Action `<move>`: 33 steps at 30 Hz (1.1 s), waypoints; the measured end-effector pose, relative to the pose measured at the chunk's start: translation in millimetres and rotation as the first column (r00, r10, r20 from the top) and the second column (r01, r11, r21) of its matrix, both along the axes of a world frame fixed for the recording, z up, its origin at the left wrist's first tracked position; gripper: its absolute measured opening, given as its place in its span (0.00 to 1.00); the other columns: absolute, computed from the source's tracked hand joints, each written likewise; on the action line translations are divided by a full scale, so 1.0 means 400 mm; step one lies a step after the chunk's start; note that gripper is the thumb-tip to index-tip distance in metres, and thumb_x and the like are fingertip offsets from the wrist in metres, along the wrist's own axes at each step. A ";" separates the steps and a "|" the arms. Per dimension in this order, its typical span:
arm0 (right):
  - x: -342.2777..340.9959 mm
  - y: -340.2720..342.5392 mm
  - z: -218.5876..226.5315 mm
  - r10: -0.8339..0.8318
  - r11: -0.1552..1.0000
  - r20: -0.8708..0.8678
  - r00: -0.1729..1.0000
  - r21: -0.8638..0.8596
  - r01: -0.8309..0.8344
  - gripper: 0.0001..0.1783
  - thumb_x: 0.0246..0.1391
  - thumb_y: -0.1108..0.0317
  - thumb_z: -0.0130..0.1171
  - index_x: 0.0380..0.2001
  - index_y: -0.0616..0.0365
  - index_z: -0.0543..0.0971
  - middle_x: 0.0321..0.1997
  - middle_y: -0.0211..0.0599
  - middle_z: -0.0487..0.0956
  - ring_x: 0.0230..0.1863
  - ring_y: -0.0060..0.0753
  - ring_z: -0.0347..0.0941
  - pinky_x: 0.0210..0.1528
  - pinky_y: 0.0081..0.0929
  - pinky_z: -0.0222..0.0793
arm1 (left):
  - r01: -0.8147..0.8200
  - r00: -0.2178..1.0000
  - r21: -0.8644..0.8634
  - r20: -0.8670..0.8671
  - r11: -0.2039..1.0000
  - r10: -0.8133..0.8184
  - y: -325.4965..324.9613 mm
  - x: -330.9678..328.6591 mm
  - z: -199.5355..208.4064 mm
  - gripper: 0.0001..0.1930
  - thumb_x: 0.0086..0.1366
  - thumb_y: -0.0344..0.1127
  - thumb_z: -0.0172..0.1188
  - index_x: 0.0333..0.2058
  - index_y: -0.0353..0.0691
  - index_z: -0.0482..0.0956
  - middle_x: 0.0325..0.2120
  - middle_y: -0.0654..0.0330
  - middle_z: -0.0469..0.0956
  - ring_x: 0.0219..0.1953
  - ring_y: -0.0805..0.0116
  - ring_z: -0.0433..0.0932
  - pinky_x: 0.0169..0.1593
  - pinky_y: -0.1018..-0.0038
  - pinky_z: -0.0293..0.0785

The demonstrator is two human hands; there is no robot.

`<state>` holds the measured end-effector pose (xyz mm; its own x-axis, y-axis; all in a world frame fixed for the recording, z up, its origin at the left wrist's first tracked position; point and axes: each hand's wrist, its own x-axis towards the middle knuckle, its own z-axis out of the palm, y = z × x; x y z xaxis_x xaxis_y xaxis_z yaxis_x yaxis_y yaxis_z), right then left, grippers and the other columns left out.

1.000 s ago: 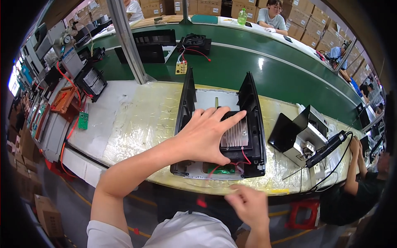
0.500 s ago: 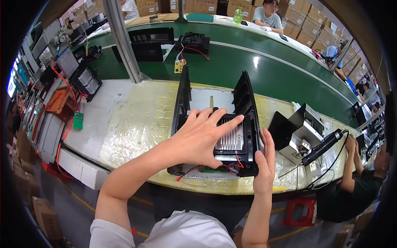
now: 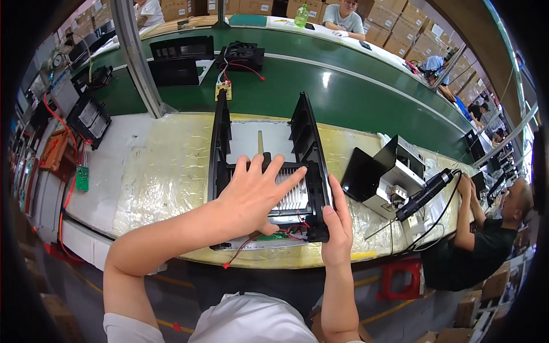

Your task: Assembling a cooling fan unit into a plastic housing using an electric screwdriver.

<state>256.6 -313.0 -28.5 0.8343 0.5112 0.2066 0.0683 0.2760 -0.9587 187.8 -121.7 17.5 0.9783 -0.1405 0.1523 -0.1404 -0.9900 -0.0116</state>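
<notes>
A black open-topped casing with two tall side walls and a pale base stands in front of me on the bench. Inside its near half sits a silver finned heat sink in a black frame. My left hand lies over this part with its fingers spread, hiding much of it. Flat along the outside of the right wall rests my right hand, thumb by the near corner. Thin wires with a red connector hang out at the near edge, beside a partly hidden green circuit board.
On the right are a metal-and-black box and a black electric screwdriver with a cable; a co-worker sits beyond. A green conveyor runs behind, carrying a fan unit. A metal post rises at the left.
The whole view has swung, so the scene sits farther left. Both hands keep nearly the same places on the casing. The person across the conveyor has raised their head.
</notes>
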 end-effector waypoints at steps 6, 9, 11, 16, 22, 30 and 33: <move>-0.004 0.007 -0.011 0.054 0.998 0.016 0.998 0.024 -0.054 0.35 0.65 0.65 0.46 0.71 0.70 0.54 0.72 0.48 0.62 0.72 0.35 0.59 0.72 0.30 0.51 | 0.024 0.991 -0.237 0.130 0.971 0.007 0.036 -0.038 0.026 0.51 0.46 0.49 0.78 0.68 0.46 0.62 0.58 0.47 0.67 0.56 0.49 0.71 0.59 0.55 0.60; -0.011 -0.042 -0.047 0.010 1.000 0.109 0.994 -0.023 -0.008 0.37 0.65 0.65 0.48 0.72 0.71 0.52 0.73 0.49 0.59 0.73 0.37 0.55 0.73 0.30 0.47 | -0.068 0.900 -0.611 0.303 0.788 0.312 0.076 -0.126 0.031 0.45 0.54 0.39 0.72 0.69 0.39 0.61 0.67 0.46 0.61 0.68 0.49 0.62 0.70 0.57 0.52; -0.043 -0.065 -0.073 0.027 0.998 0.126 0.992 -0.065 -0.019 0.40 0.63 0.64 0.51 0.72 0.71 0.50 0.74 0.50 0.56 0.75 0.39 0.51 0.74 0.31 0.43 | -0.053 0.861 -0.890 0.188 0.453 0.472 0.108 -0.242 -0.073 0.42 0.61 0.38 0.65 0.70 0.31 0.56 0.69 0.46 0.58 0.71 0.52 0.58 0.72 0.63 0.49; -0.125 -0.036 -0.106 0.012 1.000 0.068 0.998 -0.029 -0.011 0.42 0.65 0.59 0.50 0.73 0.69 0.46 0.74 0.47 0.55 0.74 0.36 0.52 0.74 0.33 0.42 | -0.006 0.954 -0.995 0.025 0.103 0.300 0.057 -0.314 -0.161 0.44 0.66 0.44 0.59 0.71 0.26 0.46 0.70 0.49 0.57 0.70 0.61 0.59 0.69 0.67 0.56; 0.056 0.047 -0.119 -0.223 0.974 0.135 0.965 -0.005 0.226 0.34 0.71 0.60 0.43 0.72 0.66 0.50 0.72 0.43 0.59 0.71 0.36 0.55 0.73 0.32 0.45 | 0.061 0.956 -0.917 0.168 0.395 0.242 0.163 -0.006 -0.183 0.35 0.69 0.34 0.52 0.70 0.28 0.52 0.64 0.48 0.66 0.64 0.67 0.67 0.63 0.76 0.64; 0.168 0.214 -0.023 -0.344 0.875 0.635 0.692 -0.050 0.481 0.29 0.61 0.74 0.54 0.65 0.60 0.65 0.64 0.46 0.70 0.64 0.36 0.67 0.65 0.33 0.61 | 0.150 0.817 -0.907 0.338 0.394 0.466 0.284 0.388 -0.286 0.25 0.71 0.42 0.60 0.59 0.32 0.72 0.53 0.53 0.77 0.44 0.68 0.81 0.50 0.72 0.75; 0.167 0.301 -0.100 -0.147 0.973 0.403 0.903 -0.105 0.206 0.18 0.61 0.74 0.54 0.55 0.62 0.75 0.45 0.38 0.82 0.42 0.27 0.78 0.45 0.26 0.72 | -0.015 0.903 -0.959 0.108 0.282 0.417 0.289 0.370 -0.385 0.22 0.69 0.38 0.61 0.58 0.32 0.73 0.52 0.54 0.78 0.42 0.69 0.81 0.48 0.72 0.76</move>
<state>323.2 -192.8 -68.4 0.7807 0.4111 0.4707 0.4797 0.0884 -0.8729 335.9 -6.0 -136.5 0.8197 0.4996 0.2802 -0.1064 -0.3478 0.9315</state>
